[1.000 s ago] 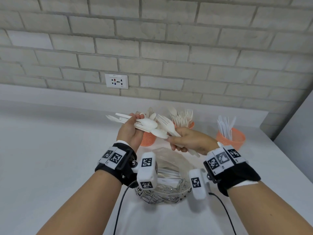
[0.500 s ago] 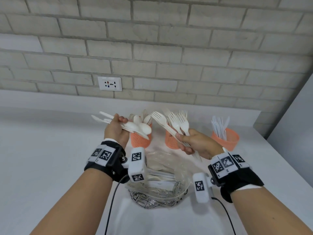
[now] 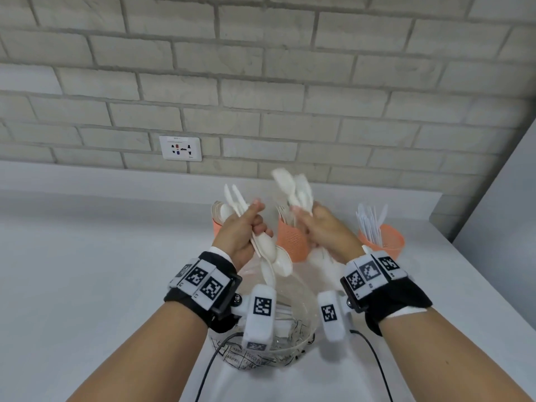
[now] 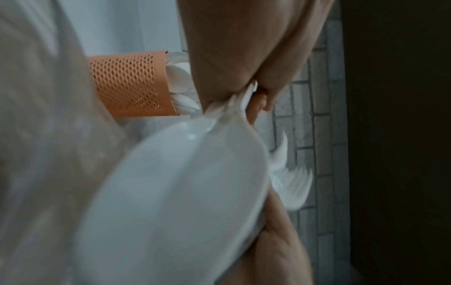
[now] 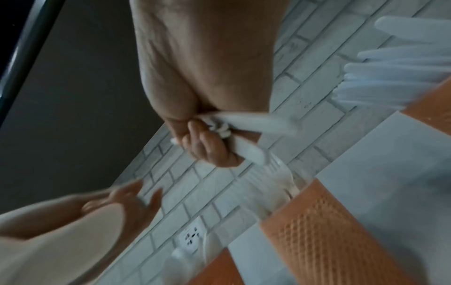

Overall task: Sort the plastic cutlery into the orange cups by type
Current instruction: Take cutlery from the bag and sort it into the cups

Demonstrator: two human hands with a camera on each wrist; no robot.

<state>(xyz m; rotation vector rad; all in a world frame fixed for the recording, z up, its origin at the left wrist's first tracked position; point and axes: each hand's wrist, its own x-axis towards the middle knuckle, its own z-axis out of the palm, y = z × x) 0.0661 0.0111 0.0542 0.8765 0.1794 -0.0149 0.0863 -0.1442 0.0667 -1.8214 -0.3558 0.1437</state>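
Note:
My left hand [image 3: 253,217] grips a bundle of white spoons [image 3: 271,255], bowls hanging down toward me and handles sticking up; one bowl [image 4: 183,192] fills the left wrist view. My right hand [image 3: 303,217] grips a blurred bundle of white forks [image 3: 293,185], heads up, above the middle orange cup [image 3: 291,242], which holds forks. The left orange cup [image 3: 217,226] holds spoons [image 4: 179,77]. The right orange cup [image 3: 385,242] holds knives [image 3: 372,219]. In the right wrist view my fingers [image 5: 207,146] curl round the handles.
A clear plastic bag [image 3: 278,332] with more white cutlery lies on the white counter [image 3: 87,271] right below my wrists. A brick wall with a socket [image 3: 180,148] stands behind the cups. A grey panel [image 3: 499,227] bounds the counter on the right.
My left hand has tipped the spoon bundle from lying sideways to bowls down. My right hand has swung the forks upright above the middle cup. Both hands sit closer together.

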